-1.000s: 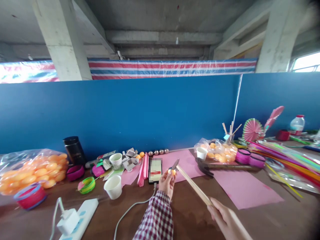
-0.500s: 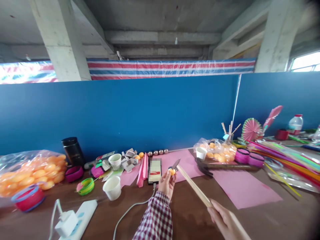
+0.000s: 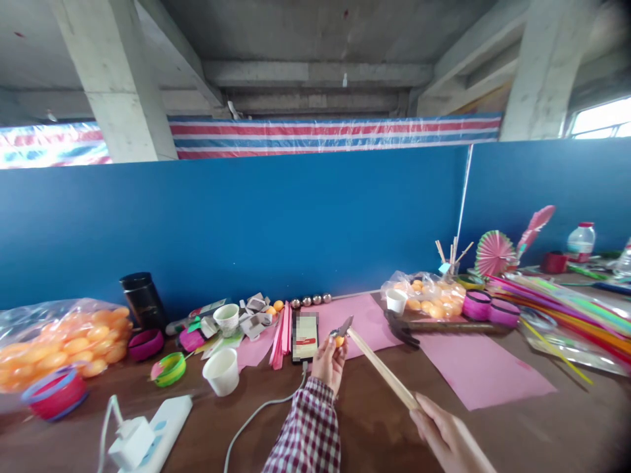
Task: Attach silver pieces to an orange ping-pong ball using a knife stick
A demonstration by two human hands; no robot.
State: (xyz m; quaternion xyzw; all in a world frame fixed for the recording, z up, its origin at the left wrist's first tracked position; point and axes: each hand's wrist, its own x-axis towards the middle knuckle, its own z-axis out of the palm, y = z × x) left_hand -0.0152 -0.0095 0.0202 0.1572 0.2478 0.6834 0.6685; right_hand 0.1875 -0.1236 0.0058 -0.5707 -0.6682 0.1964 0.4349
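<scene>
My left hand point(image 3: 329, 364), in a checked sleeve, pinches a small orange ball point(image 3: 339, 341) just in front of the phone point(image 3: 305, 336). A small grey pointed piece point(image 3: 346, 326) shows at the top of the ball; whether it is attached cannot be made out. In my right hand point(image 3: 446, 430) is the near end of a pale wooden stick point(image 3: 382, 369), which slants up and left. Its far end is beside the ball, and contact between them is unclear. Behind both hands lies pink paper point(image 3: 362, 318).
A hammer point(image 3: 444, 326) lies right of the stick, near more pink paper point(image 3: 486, 371). White cups point(image 3: 221, 372), a power strip point(image 3: 170, 420) and a bag of orange balls point(image 3: 64, 341) are at left. A cable point(image 3: 256, 414) runs left of my sleeve.
The orange ball and the grey piece have turned slightly in my left hand's fingers. Both hands keep nearly the same place, and the view has shifted a little.
</scene>
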